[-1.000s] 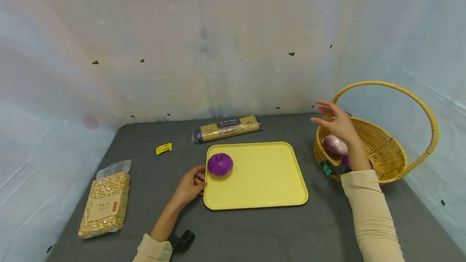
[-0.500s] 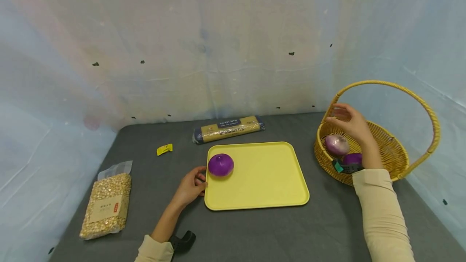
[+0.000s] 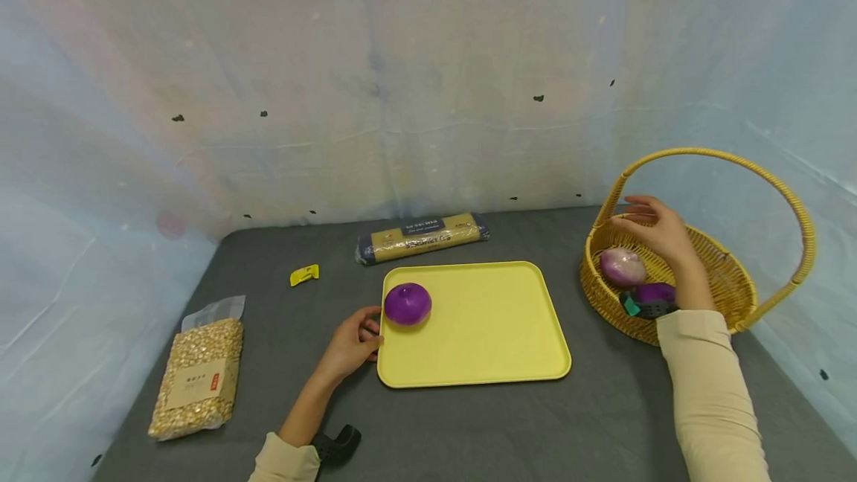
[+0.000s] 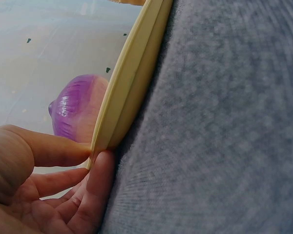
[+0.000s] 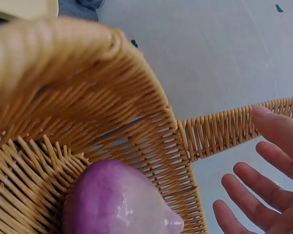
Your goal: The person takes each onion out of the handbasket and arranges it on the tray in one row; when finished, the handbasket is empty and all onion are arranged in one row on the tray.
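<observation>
At the left side of a yellow tray (image 3: pixel 485 326), my left hand (image 3: pixel 351 342) pinches the rim between thumb and fingers. A purple onion (image 3: pixel 408 304) sits on the tray near that hand; in the left wrist view the onion (image 4: pixel 78 107) shows behind the rim. My right hand (image 3: pixel 659 233) is over the wicker basket (image 3: pixel 726 266), fingers spread and holding nothing. Inside lies a pale purple onion (image 3: pixel 623 267), which fills the lower part of the right wrist view. Another purple onion (image 3: pixel 652 292) is partly hidden behind the right wrist strap.
The basket's tall handle (image 3: pixel 770 181) arches over it at the right. Behind the tray lies a long plastic-wrapped package (image 3: pixel 423 239). A small yellow wrapped sweet (image 3: pixel 304 274) and a vacuum bag of corn kernels (image 3: pixel 197 374) lie to the left. A cloth backdrop (image 3: pixel 428 95) rises behind the table.
My right hand has moved right and slightly lower, from the basket's left edge to over its inside. My left hand stays at the tray's rim.
</observation>
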A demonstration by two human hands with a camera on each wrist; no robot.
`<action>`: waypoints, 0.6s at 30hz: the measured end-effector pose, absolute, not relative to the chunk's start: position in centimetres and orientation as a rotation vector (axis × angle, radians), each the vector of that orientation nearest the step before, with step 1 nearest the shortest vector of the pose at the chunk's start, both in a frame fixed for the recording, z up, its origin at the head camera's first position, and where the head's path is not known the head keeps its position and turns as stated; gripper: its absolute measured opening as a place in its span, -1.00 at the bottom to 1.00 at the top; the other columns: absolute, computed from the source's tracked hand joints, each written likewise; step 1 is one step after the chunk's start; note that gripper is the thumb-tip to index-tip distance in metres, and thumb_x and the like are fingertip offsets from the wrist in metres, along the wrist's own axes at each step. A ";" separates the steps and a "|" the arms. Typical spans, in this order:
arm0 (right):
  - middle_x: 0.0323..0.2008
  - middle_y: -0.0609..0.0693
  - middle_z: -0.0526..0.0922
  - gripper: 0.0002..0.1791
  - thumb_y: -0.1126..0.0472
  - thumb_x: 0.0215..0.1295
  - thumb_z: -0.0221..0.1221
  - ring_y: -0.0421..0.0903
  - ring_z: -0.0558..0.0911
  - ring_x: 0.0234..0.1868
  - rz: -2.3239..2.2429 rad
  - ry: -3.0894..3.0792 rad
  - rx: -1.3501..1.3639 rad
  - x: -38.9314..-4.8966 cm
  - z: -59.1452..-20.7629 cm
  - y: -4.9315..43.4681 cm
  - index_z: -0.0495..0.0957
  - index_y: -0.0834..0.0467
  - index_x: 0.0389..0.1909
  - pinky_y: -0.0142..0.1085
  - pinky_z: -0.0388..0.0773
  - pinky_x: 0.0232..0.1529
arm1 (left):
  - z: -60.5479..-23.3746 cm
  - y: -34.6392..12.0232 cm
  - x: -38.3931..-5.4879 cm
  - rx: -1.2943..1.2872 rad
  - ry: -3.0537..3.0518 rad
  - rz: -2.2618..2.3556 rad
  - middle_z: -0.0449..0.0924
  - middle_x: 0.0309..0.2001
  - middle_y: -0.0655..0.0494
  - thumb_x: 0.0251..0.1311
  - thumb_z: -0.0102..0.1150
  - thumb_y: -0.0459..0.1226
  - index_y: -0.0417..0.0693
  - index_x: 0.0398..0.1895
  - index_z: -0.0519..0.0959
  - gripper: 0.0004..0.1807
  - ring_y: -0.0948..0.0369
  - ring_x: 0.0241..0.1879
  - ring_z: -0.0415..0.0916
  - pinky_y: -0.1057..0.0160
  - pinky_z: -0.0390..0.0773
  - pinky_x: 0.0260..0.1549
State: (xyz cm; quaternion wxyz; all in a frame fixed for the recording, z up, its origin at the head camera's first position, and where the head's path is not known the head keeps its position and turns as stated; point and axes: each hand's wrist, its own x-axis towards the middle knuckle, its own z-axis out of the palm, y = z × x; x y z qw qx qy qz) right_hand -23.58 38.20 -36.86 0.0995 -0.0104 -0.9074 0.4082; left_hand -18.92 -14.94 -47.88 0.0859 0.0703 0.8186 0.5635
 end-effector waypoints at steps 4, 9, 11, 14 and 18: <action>0.19 0.28 0.35 -0.30 -0.08 0.28 0.10 0.20 0.35 0.16 1.206 -2.697 -0.039 -23.6 -37.0 38.6 0.19 0.19 0.33 -0.08 0.41 0.05 | -47.9 -15.0 -18.9 0.218 2.430 1.686 0.42 -0.31 -0.07 0.05 0.13 -0.57 -0.29 0.19 0.35 -0.44 0.16 -0.46 0.50 0.24 0.59 -0.61; 0.17 0.38 0.36 -0.28 -0.09 0.29 0.10 0.25 0.36 0.14 1.213 -2.711 -0.018 -23.9 -37.3 39.0 0.19 0.27 0.31 0.16 0.31 0.09 | -48.0 -15.0 -18.9 0.220 2.432 1.695 0.42 -0.30 -0.08 0.06 0.13 -0.57 -0.28 0.19 0.36 -0.45 0.16 -0.46 0.50 0.25 0.59 -0.61; 0.15 0.39 0.38 -0.29 -0.07 0.28 0.11 0.24 0.40 0.12 1.194 -2.717 -0.019 -24.2 -37.6 39.2 0.21 0.28 0.30 0.14 0.34 0.06 | -48.0 -15.0 -18.9 0.222 2.431 1.700 0.42 -0.30 -0.08 0.05 0.13 -0.57 -0.28 0.19 0.36 -0.45 0.16 -0.46 0.50 0.25 0.59 -0.62; 0.13 0.40 0.40 -0.30 -0.07 0.29 0.10 0.25 0.41 0.11 1.174 -2.734 -0.020 -24.4 -38.1 39.5 0.23 0.29 0.29 0.12 0.37 0.04 | -48.1 -15.0 -18.9 0.234 2.426 1.706 0.42 -0.30 -0.09 0.05 0.13 -0.57 -0.28 0.18 0.37 -0.46 0.15 -0.46 0.50 0.25 0.59 -0.62; 0.12 0.42 0.39 -0.31 -0.06 0.32 0.07 0.29 0.39 0.10 1.171 -2.761 -0.006 -24.4 -38.8 39.8 0.24 0.36 0.27 0.13 0.37 0.02 | -48.1 -15.1 -18.9 0.242 2.411 1.702 0.42 -0.29 -0.11 0.06 0.13 -0.57 -0.28 0.19 0.36 -0.45 0.14 -0.45 0.50 0.25 0.59 -0.62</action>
